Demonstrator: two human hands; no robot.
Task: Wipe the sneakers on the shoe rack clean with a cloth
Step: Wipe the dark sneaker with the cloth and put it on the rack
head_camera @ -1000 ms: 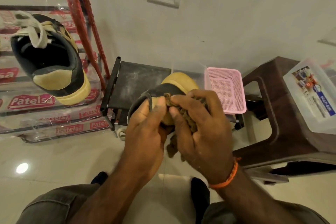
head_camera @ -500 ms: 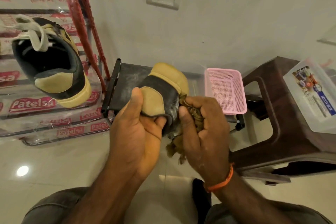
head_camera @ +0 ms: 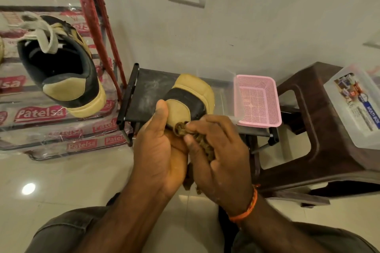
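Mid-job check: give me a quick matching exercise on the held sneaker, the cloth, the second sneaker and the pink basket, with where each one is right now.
Things:
1. held sneaker
2. cloth
3. second sneaker
4. pink basket

Places:
A. on the wrapped rack at left
B. bunched in the right hand, at the shoe's heel
C. on the low black stand beside the brown stool
D. gripped at the heel by the left hand

Pairs: 1-D, 2-B, 3-A, 4-C

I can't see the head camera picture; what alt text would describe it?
A left hand holds a tan-and-black sneaker while the right hand rubs its heel with a brown cloth. Its mate sits on the shoe rack at left.
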